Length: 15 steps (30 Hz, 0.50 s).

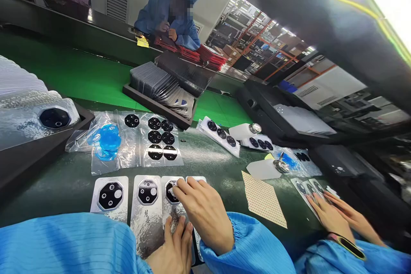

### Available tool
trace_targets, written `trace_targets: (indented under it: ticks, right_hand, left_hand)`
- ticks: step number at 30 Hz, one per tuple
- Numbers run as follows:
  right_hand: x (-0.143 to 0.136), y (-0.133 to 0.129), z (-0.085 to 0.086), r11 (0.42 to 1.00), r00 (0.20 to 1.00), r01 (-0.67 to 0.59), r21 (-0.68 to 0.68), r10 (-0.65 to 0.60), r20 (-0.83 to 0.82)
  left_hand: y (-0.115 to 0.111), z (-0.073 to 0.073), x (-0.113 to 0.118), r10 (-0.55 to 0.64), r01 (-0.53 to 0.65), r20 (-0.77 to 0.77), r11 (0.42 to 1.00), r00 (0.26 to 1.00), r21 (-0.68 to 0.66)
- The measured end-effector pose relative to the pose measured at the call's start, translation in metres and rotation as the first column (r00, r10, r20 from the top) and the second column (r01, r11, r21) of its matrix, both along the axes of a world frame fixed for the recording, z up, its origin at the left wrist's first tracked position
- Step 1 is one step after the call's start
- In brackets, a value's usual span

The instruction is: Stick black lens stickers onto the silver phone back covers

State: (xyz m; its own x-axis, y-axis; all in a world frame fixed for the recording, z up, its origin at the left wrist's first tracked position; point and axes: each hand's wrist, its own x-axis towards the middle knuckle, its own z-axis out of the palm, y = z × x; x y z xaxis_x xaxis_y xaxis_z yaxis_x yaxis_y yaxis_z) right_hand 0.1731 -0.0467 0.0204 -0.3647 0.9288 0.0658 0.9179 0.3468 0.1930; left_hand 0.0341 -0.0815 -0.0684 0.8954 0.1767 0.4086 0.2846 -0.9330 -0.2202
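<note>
A row of silver phone back covers (146,222) lies in front of me, each with a black octagonal camera plate (111,197) near its top. My left hand (175,244) rests with fingers stretched out on the lower part of the third cover (166,212). Above it, my right hand (205,212) bends over that cover's camera plate, fingers closed together. Something small and whitish shows at its fingertips, too little to name. Part of a fourth cover (196,178) is hidden beneath my right hand.
Plastic bags with black octagonal plates (155,137) and blue film (107,141) lie behind the row. A dotted sticker sheet (265,201) and a pump bottle (265,168) stand right. A co-worker's hands (334,216) work nearby. Stacked covers fill a black tray (154,102).
</note>
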Motion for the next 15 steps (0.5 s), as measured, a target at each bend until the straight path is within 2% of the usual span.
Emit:
trace_targets:
  ticks: [6, 12, 15]
  right_hand:
    - [-0.0003, -0.0007, 0.0004, 0.999, 1.000, 0.021, -0.030, -0.021, 0.005]
    - [-0.0002, 0.0016, 0.0006, 0.999, 1.000, 0.016, -0.038, -0.015, 0.011]
    - [-0.0012, 0.0014, 0.0012, 0.998, 1.000, 0.023, -0.056, -0.023, 0.013]
  left_hand:
    - [-0.0021, -0.0017, -0.0003, -0.005, 0.004, -0.039, 1.000, 0.999, -0.019]
    - [-0.0001, -0.0030, -0.0009, -0.003, 0.004, -0.011, 0.997, 1.000, 0.072]
    - [-0.0026, -0.0069, -0.0009, 0.006, -0.005, -0.031, 0.999, 0.999, 0.055]
